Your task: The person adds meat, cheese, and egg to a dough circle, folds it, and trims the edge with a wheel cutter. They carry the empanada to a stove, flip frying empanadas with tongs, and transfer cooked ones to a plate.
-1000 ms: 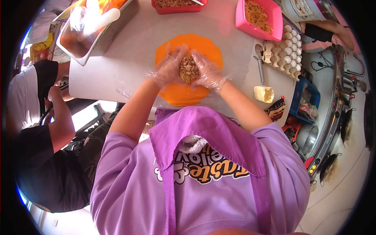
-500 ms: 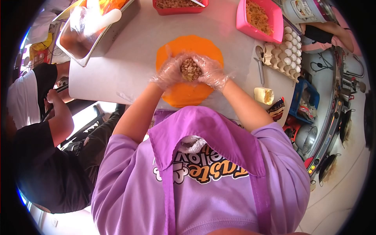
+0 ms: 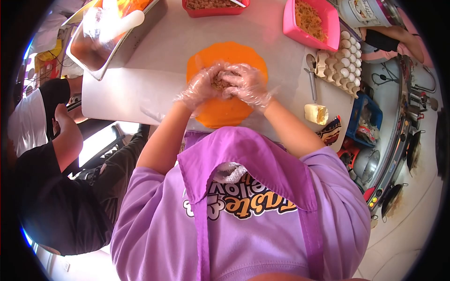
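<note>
Now, edges first. The disc [image 3: 222,115] lies flat, its near rim close to the front edge of the table [image 3: 161,58], with the apron [image 3: 246,147] close by that edge. To the left, a wide stretch of bare tabletop separates the disc from the pan [image 3: 127,52]; beyond the disc, more tabletop runs up to the red tub [image 3: 212,12]. On the right we have a narrower strip, bounded by the pink tub [image 3: 334,29], the egg tray [image 3: 326,66], the cutter [image 3: 312,84] and the yellow block [image 3: 316,114].

The filling [image 3: 219,84] sits over the middle of the disc, cupped between both gloved hands. What we can see of it is brown and crumbly, a small patch only — the rest is covered. The right hand [image 3: 243,79] arches over its side, fingers bent and slightly apart, laid against it. The left hand [image 3: 201,85] curves round the other side; its fingertips are partly hidden, so we cannot tell whether they press together.
</note>
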The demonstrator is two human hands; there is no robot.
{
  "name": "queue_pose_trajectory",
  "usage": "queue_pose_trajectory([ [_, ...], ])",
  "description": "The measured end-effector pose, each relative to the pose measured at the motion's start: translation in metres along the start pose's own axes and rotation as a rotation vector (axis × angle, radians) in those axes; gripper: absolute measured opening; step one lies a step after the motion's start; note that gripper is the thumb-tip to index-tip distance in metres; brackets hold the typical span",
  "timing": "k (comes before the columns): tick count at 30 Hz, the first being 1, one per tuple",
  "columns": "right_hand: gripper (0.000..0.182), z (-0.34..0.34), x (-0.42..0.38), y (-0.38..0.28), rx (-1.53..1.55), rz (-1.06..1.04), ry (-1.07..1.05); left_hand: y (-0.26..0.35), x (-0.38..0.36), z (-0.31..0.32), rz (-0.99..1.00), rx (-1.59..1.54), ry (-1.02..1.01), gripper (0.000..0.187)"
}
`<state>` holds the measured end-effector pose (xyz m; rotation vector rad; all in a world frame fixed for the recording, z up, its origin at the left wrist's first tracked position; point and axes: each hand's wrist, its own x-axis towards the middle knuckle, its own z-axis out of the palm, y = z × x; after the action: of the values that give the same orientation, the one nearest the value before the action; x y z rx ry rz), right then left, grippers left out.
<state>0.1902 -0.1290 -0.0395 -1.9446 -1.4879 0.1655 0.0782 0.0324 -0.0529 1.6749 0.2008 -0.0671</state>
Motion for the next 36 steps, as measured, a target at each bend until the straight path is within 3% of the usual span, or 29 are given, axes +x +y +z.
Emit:
queue_pose_trajectory([
  [1, 0.030, 0.000, -0.002, 0.000, 0.000, 0.000, 0.000, 0.001, -0.001, -0.002, 0.000, 0.000, 0.000, 0.086],
  [3, 0.024, 0.003, -0.009, 0.003, 0.428, 0.244, 0.209, 0.002, -0.007, -0.008, 0.031, 0.187, 0.106, 0.094],
  [6, 0.021, -0.005, -0.024, 0.015, 0.518, 0.344, 0.148, 0.009, -0.011, -0.020, 0.052, 0.294, 0.111, 0.100],
  [7, 0.021, -0.005, -0.025, 0.015, 0.517, 0.343, 0.149, 0.007, -0.013, -0.023, 0.053, 0.294, 0.111, 0.100],
  [10, 0.007, -0.005, -0.030, 0.011, 0.208, 0.088, 0.073, -0.009, -0.017, -0.026, 0.058, 0.333, 0.122, 0.100],
  [11, 0.004, 0.002, -0.033, 0.012, 0.125, 0.128, 0.029, -0.016, -0.021, -0.026, 0.011, 0.367, 0.117, 0.100],
  [16, 0.016, 0.007, -0.036, 0.012, 0.286, 0.191, 0.217, -0.015, -0.034, -0.028, -0.057, 0.519, 0.104, 0.097],
  [18, 0.022, 0.001, -0.037, 0.010, 0.331, 0.198, 0.280, -0.014, -0.033, -0.024, -0.027, 0.742, 0.138, 0.093],
  [20, 0.031, -0.005, -0.038, 0.008, 0.216, 0.212, 0.134, -0.011, -0.028, -0.019, -0.044, 0.712, 0.148, 0.091],
  [23, 0.034, -0.001, -0.035, 0.003, -0.010, 0.170, 0.085, -0.009, -0.022, -0.011, -0.061, 0.672, 0.151, 0.089],
  [30, 0.033, -0.001, -0.028, 0.007, 0.060, 0.213, 0.103, -0.009, -0.023, -0.010, -0.017, 0.758, 0.100, 0.087],
  [33, 0.029, 0.001, -0.023, 0.010, 0.179, 0.290, 0.078, -0.010, -0.025, -0.012, -0.008, 0.656, 0.057, 0.087],
  [34, 0.024, 0.009, -0.022, 0.014, 0.425, 0.357, 0.254, -0.007, -0.026, -0.013, -0.008, 0.656, 0.058, 0.087],
  [35, 0.021, 0.014, -0.022, 0.019, 0.670, 0.422, 0.432, -0.005, -0.028, -0.012, -0.066, 0.441, 0.091, 0.083],
  [36, 0.021, 0.014, -0.023, 0.026, 0.668, 0.424, 0.433, -0.001, -0.028, -0.011, -0.122, 0.225, 0.122, 0.080],
])
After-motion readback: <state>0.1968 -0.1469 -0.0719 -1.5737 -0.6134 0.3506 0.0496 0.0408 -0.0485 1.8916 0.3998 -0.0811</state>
